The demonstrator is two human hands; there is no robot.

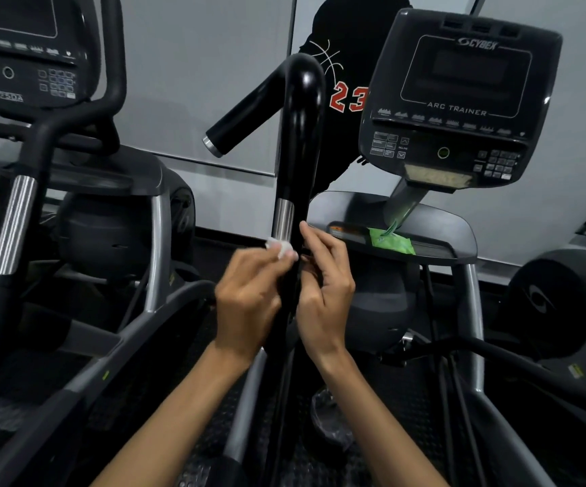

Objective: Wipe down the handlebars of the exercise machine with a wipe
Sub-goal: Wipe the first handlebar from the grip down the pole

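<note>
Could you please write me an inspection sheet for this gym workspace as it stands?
Surface: dark textured floor mat under the machines.
Job's things: white wipe pressed to the black handlebar just below its chrome band.
Clutter: green packet on the machine's shelf.
Grips: left hand holds the wipe; right hand curls round the handlebar.
Cables: black cables run down under the shelf.
Surroundings: Arc Trainer console, second machine at left, grey wall.

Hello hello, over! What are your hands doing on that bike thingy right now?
Left hand holds wipe against handlebar. Right hand on the bar's other side, fingers loosely curled. Nothing blocking.
</note>
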